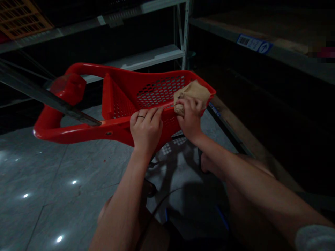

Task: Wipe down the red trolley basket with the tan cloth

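A red plastic shopping cart (117,129) with perforated sides stands in front of me, its handle end at the left. My left hand (146,127), wearing a ring, is closed over the near rim around the middle of the basket. Farther right, my right hand (191,113) is wrapped around a bunched beige cloth (195,91) at the narrow front end. The cloth drapes over the rim corner there, and part of it spreads inside the basket. My right fingertips press it against the near rim.
A metal pole (49,94) slants across the cart's handle. Behind stands a metal shelf rack (154,57) with an orange crate (23,17) at upper left. Another shelf on the right bears a blue label (253,43). Grey tiled floor (34,174) lies below.
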Demonstrator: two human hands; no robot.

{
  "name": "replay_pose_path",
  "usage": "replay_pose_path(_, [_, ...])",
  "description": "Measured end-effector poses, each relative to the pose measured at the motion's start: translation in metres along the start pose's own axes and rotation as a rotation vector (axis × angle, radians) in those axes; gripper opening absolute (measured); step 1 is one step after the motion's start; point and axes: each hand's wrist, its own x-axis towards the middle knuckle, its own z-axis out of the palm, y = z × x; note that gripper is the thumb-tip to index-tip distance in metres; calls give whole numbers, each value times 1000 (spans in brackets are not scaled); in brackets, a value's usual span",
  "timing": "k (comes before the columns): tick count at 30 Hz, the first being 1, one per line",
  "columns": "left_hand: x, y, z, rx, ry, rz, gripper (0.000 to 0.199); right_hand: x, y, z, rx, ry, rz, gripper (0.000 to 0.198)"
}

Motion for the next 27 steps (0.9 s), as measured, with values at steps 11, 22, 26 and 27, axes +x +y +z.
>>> replay_pose_path(11, [-27,-52,-79,8,80,-138,36,39,60,-24,-163,-276,-199,39])
replay_pose_path(22, [-31,-63,-50,0,230,-216,16,11,-35,24,1,-183,-174,32])
replay_pose_path(26, [-31,-68,-50,-7,232,-185,15,2,-110,44,193,-315,-266,34])
replay_pose_path(27, [-32,-70,-52,-4,235,-186,15,4,-113,44,222,-351,-298,35])
